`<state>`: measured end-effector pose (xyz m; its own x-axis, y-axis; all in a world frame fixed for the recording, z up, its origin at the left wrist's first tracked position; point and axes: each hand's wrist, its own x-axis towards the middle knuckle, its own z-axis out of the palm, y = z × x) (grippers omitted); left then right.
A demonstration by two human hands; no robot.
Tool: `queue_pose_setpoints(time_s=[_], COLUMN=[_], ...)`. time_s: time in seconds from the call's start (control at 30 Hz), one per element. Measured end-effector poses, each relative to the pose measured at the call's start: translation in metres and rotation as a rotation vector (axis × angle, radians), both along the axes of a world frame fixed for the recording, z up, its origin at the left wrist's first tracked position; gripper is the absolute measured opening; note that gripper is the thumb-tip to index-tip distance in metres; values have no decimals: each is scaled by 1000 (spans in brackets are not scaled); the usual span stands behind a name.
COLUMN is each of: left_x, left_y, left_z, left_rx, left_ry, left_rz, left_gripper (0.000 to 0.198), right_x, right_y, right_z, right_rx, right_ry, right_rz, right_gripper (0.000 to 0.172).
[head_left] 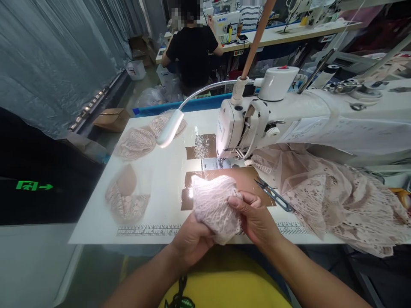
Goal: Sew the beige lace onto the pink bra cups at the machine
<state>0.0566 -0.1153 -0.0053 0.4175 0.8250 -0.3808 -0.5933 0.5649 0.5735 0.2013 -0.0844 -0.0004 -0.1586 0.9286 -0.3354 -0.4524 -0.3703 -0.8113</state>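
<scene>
A pale pink lace bra cup [215,209] is held up between my two hands over the front edge of the sewing table. My left hand [194,239] grips its lower left side, the fingers partly hidden beneath the lace. On the right, my right hand [257,216] pinches the lace edge between thumb and fingers. Just beyond stands a white sewing machine [229,128], its needle area lit. Thread snips [274,195] lie to the right of my right hand, beside a heap of pink lace fabric [334,201].
More lace cups lie at the table's left: one at the back [136,143] and a lace piece with a smooth cup [126,192] nearer. A lamp [171,128] arches over the table [167,188]. Beyond, a person in black [192,51] sits at another machine.
</scene>
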Motion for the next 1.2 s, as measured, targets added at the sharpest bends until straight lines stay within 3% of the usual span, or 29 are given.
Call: queue_pose_setpoints(time_s=[0.07, 0.13, 0.17, 0.23, 0.27, 0.37, 0.43, 0.5, 0.57, 0.67, 0.77, 1.03, 1.2], left_x=[-6, -21, -32, -58, -70, -92, -92, -83, -72, -63, -63, -67, -63], left_y=[-3, -8, -10, -12, -11, -4, 3, 9, 12, 10, 7, 17, 21], left_z=[-6, -11, -11, -5, 1, 26, 39, 42, 37, 26, 21, 42, 44], left_rx=[51, 183, 287, 556, 687, 743, 824, 889, 865, 756, 698, 785, 747], left_ry=[57, 83, 98, 109, 203, 332, 574, 809, 862, 746, 671, 790, 824], left_rz=[-21, -136, -232, -467, -475, -306, -173, -177, -247, -261, -274, -258, -275], left_gripper=[53, 16, 16, 40, 41, 21, 46, 64, 53, 30, 25, 24, 19], right_x=[3, 9, 12, 18, 20, 19, 15, 10, 6, 1, -3, -8, -10], right_y=[2, 5, 7, 9, 9, 8, 5, 1, -1, -2, 0, 3, 3], right_z=[2, 5, 7, 11, 13, 20, 23, 24, 24, 22, 21, 26, 28], right_rx=[-23, 0, 17, 74, 121, 310, 419, 479, 506, 551, 589, 565, 569], right_ry=[21, 2, -18, -94, -145, -329, -421, -469, -487, -498, -522, -579, -623], right_rz=[-92, -113, -97, 22, 123, 449, 575, 622, 620, 547, 430, 407, 416], right_gripper=[28, 30, 30, 29, 27, 19, 15, 15, 17, 19, 18, 22, 22])
